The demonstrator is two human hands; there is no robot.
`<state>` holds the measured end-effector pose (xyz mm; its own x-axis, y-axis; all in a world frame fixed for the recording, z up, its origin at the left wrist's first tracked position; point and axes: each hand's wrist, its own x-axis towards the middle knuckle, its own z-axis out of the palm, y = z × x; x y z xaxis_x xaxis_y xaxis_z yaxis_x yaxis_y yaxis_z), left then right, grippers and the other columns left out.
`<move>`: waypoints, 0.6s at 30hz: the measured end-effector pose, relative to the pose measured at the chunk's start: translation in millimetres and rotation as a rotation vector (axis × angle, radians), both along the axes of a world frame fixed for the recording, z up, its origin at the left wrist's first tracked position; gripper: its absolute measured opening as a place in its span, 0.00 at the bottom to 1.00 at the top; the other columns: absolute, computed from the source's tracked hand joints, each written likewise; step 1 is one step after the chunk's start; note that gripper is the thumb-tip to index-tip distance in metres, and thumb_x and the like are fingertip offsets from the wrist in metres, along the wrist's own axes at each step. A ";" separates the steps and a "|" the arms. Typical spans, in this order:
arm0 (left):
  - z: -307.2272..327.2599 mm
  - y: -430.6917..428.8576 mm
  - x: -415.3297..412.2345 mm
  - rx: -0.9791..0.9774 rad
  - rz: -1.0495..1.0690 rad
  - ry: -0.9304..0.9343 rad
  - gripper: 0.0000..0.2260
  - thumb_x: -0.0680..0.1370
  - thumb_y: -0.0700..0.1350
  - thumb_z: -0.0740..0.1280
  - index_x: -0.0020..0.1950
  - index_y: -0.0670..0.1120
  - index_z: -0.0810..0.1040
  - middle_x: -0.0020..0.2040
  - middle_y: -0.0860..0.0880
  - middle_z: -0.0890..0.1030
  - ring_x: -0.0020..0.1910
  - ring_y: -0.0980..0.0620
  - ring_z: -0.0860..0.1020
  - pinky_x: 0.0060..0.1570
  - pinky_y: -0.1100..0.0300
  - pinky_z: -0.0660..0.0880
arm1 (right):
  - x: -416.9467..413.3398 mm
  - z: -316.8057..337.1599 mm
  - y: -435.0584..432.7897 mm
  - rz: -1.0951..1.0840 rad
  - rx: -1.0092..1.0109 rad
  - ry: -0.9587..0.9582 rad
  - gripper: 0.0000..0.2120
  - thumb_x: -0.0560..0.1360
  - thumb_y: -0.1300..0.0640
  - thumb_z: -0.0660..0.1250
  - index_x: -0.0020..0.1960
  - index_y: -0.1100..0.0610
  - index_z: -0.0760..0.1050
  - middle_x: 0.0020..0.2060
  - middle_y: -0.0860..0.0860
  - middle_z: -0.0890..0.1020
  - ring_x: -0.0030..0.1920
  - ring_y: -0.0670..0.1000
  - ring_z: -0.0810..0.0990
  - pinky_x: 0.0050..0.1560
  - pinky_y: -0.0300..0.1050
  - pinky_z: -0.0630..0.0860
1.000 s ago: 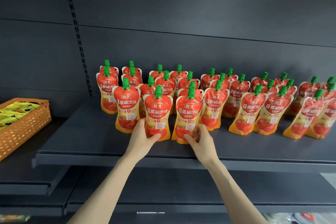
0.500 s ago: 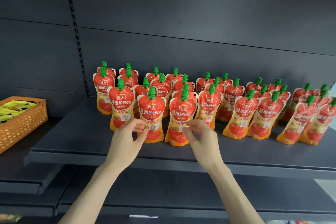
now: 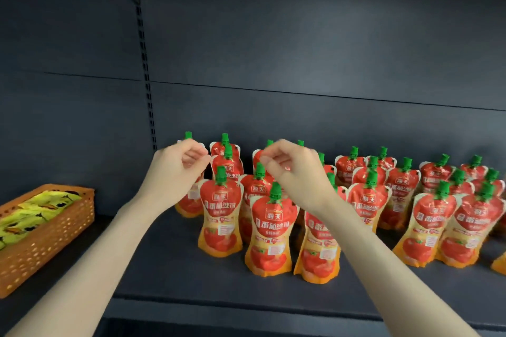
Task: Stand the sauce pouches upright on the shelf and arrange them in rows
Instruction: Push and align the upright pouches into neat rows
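Several red and orange sauce pouches (image 3: 271, 230) with green caps stand upright in rows on the dark shelf (image 3: 169, 268). The rows run from the middle to the right edge of the view. My left hand (image 3: 178, 169) is raised in front of the back-left pouch (image 3: 188, 136), fingers curled in, and hides most of that pouch. My right hand (image 3: 290, 172) hovers over the second and third columns, thumb and fingers pinched close to a back-row pouch (image 3: 269, 143). I see nothing held in either hand. Whether the fingertips touch the pouches is unclear.
An orange basket (image 3: 49, 232) with yellow-green packets (image 3: 35, 213) sits on the shelf to the left. A slotted upright (image 3: 146, 76) runs up the dark back panel. Bare shelf surface lies between the basket and the pouches and along the front edge.
Both hands have left the front-row pouches and risen to the back rows, fingers curled. The camera has moved closer and to the left.
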<state>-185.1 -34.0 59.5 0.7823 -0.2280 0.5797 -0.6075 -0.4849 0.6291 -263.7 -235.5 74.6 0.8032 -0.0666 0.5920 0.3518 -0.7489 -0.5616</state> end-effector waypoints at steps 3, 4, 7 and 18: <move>6.7 13.5 52.5 0.033 -0.033 0.021 0.03 0.75 0.44 0.68 0.48 0.47 0.79 0.45 0.54 0.81 0.46 0.59 0.78 0.50 0.61 0.75 | 45.4 12.4 7.9 -0.020 -0.027 0.046 0.03 0.76 0.58 0.66 0.47 0.56 0.79 0.39 0.43 0.80 0.39 0.38 0.77 0.42 0.23 0.70; 7.8 17.5 70.2 0.041 -0.041 0.029 0.03 0.75 0.44 0.68 0.48 0.47 0.79 0.46 0.53 0.81 0.47 0.57 0.79 0.51 0.58 0.76 | 59.8 14.8 10.6 -0.032 -0.034 0.065 0.03 0.76 0.58 0.66 0.47 0.55 0.79 0.38 0.44 0.80 0.39 0.39 0.77 0.42 0.22 0.70; 9.5 24.9 123.7 0.073 -0.081 0.074 0.07 0.75 0.46 0.69 0.52 0.47 0.79 0.52 0.50 0.80 0.51 0.55 0.77 0.54 0.59 0.73 | 100.5 18.8 16.4 -0.055 -0.065 0.152 0.03 0.75 0.57 0.67 0.47 0.55 0.78 0.40 0.46 0.81 0.40 0.42 0.78 0.41 0.22 0.69; -8.6 24.9 232.1 0.127 -0.369 0.404 0.15 0.75 0.50 0.67 0.62 0.50 0.76 0.57 0.56 0.78 0.60 0.58 0.74 0.56 0.65 0.69 | 209.2 25.5 11.4 -0.062 -0.151 0.509 0.17 0.74 0.52 0.68 0.61 0.57 0.74 0.57 0.53 0.80 0.57 0.51 0.79 0.63 0.46 0.73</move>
